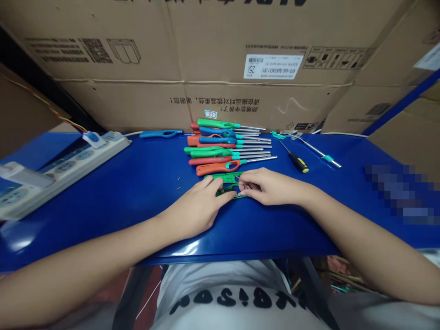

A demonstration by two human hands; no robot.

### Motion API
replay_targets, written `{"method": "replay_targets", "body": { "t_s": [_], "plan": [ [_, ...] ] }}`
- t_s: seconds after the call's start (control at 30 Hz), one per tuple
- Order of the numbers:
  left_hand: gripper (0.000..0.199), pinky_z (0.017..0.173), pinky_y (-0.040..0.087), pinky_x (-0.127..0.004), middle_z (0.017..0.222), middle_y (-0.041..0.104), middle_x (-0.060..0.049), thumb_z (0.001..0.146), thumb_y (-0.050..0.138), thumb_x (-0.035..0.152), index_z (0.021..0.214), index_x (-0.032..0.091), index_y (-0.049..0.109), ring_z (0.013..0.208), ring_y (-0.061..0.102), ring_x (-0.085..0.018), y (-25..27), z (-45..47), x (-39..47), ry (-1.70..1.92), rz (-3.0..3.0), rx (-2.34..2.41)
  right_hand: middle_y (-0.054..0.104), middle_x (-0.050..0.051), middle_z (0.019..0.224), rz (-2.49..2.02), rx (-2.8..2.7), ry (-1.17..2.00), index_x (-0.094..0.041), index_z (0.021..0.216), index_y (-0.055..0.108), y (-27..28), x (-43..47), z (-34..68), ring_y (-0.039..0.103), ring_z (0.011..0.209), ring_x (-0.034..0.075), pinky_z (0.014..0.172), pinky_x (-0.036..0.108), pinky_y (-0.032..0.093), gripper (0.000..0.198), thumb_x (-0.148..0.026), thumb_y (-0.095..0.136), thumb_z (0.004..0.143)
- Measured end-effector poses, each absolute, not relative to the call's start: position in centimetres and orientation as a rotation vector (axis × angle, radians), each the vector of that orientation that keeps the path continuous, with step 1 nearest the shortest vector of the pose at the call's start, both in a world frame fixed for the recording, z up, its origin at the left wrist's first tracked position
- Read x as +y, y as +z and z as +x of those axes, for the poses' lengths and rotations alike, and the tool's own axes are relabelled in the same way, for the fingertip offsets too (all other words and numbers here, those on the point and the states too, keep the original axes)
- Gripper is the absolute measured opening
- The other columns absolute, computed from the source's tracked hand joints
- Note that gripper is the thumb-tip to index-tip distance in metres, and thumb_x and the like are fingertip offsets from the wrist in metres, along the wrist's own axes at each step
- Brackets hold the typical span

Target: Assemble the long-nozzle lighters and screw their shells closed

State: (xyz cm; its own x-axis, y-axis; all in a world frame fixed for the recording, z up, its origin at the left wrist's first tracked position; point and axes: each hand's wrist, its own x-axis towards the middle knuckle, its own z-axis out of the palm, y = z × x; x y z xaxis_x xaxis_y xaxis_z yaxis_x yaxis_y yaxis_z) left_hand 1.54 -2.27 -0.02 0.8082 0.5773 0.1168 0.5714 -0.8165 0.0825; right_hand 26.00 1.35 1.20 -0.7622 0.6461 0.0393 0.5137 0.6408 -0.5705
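Observation:
Two green lighter casing halves lie in front of me on the blue tabletop. My left hand [195, 208] grips the nearer casing half [231, 188], fingers and thumb around its left end. The farther casing half [225, 177] is beside those fingers, partly covered. My right hand [275, 185] is closed in a pinch at the right ends of the halves; what its fingertips hold is hidden. Just beyond the halves, an orange long-necked lighter [218, 169] lies at the front of a stack of red, green and blue lighters [206, 151] with metal tubes pointing right.
A screwdriver [297, 161] and a loose metal tube with a turquoise piece [318, 150] lie to the right. Two tiny pins [178, 178] are left of my hands. A blue casing [161, 134] lies at the back. A power strip [65, 176] stands left; cardboard [137, 101] walls the back.

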Motion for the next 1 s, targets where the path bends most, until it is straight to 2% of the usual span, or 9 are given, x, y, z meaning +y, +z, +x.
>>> {"method": "replay_targets", "body": {
  "t_s": [0.17, 0.33, 0.5, 0.77, 1.0],
  "plan": [
    [0.043, 0.091, 0.055, -0.044, 0.110, 0.057, -0.014, 0.100, 0.045, 0.014, 0.140, 0.023, 0.060, 0.103, 0.053, -0.027, -0.2, 1.5, -2.4, 0.257, 2.889, 1.011, 0.050, -0.006, 0.060, -1.038, -2.494, 1.011, -0.016, 0.084, 0.059, 0.9, 1.8, 26.1, 0.042, 0.054, 0.009, 0.055, 0.022, 0.034, 0.009, -0.024, 0.063, 0.087],
    [0.039, 0.089, 0.057, -0.044, 0.109, 0.061, -0.013, 0.102, 0.045, 0.017, 0.135, 0.024, 0.064, 0.102, 0.056, -0.026, -0.3, 1.4, -2.4, 0.291, 2.884, 1.010, 0.045, -0.007, 0.054, -1.134, -2.444, 1.033, -0.015, 0.079, 0.061, 0.9, 2.0, 26.1, 0.040, 0.051, 0.008, 0.054, 0.021, 0.034, 0.013, -0.026, 0.063, 0.086],
    [0.037, 0.090, 0.057, -0.044, 0.114, 0.064, -0.013, 0.102, 0.046, 0.017, 0.131, 0.024, 0.068, 0.105, 0.058, -0.027, -0.2, 1.4, -2.3, 0.317, 2.913, 0.984, 0.052, -0.004, 0.060, -1.052, -2.503, 0.990, -0.014, 0.083, 0.066, 1.0, 2.1, 26.5, 0.044, 0.054, 0.009, 0.054, 0.022, 0.035, 0.012, -0.025, 0.062, 0.087],
    [0.035, 0.093, 0.056, -0.045, 0.118, 0.064, -0.013, 0.102, 0.047, 0.020, 0.128, 0.026, 0.070, 0.108, 0.058, -0.027, -0.1, 1.4, -2.1, 0.365, 2.846, 0.966, 0.055, -0.003, 0.068, -1.007, -2.594, 0.969, -0.015, 0.092, 0.066, 1.6, 1.9, 27.1, 0.048, 0.059, 0.010, 0.056, 0.021, 0.038, 0.008, -0.019, 0.062, 0.086],
    [0.036, 0.092, 0.057, -0.046, 0.118, 0.064, -0.013, 0.103, 0.045, 0.021, 0.129, 0.027, 0.069, 0.107, 0.059, -0.027, 0.0, 1.4, -2.1, 0.367, 2.847, 0.961, 0.058, -0.001, 0.076, -0.919, -2.657, 0.870, -0.015, 0.083, 0.062, 2.0, 1.6, 26.8, 0.046, 0.060, 0.008, 0.058, 0.021, 0.038, 0.002, -0.017, 0.063, 0.083]
  ]
}}
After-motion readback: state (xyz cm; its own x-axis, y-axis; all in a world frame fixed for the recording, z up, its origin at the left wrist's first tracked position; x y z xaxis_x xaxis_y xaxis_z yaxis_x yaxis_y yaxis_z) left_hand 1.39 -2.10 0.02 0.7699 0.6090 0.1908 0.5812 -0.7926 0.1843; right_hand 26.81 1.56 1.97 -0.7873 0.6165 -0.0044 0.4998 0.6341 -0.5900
